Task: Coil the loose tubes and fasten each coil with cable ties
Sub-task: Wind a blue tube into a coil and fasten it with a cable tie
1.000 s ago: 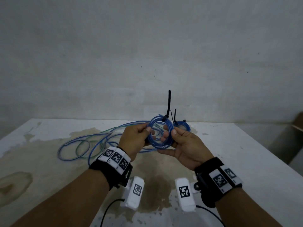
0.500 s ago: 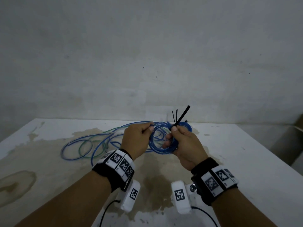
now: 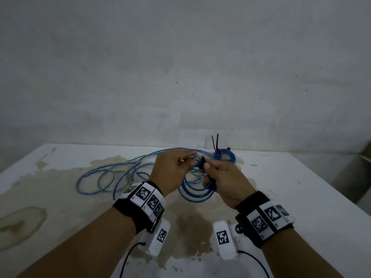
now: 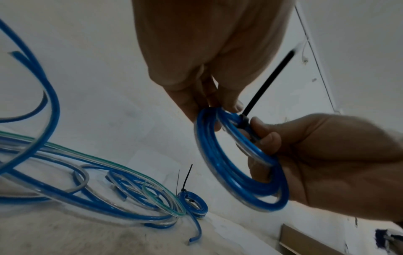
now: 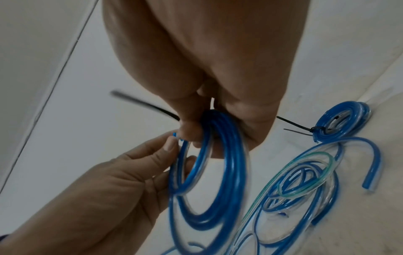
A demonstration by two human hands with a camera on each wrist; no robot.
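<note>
I hold a coil of blue tube [image 3: 195, 194] above the table, between both hands. My left hand [image 3: 181, 162] pinches its upper rim and the tube's end [image 5: 176, 138]. My right hand [image 3: 211, 173] has fingers through the ring, with the thumb against the head of a black cable tie [image 4: 243, 120] wrapped round the coil. The tie's tail [image 4: 271, 80] sticks out, free. A smaller tied coil [image 3: 224, 155] lies at the back of the table, its tie tails [image 3: 215, 141] standing up. Loose blue and green-tinted tubes [image 3: 112, 175] sprawl to the left.
The white table [image 3: 301, 187] is stained brown in the middle and at the left. A grey wall [image 3: 180, 77] rises right behind it. The table's right edge drops off toward a brownish box [image 3: 366, 151].
The coil has swung from upright between my hands to hanging below them. The tie's tail, standing straight up a second ago, tipped right and is now hidden behind my fingers in the head view.
</note>
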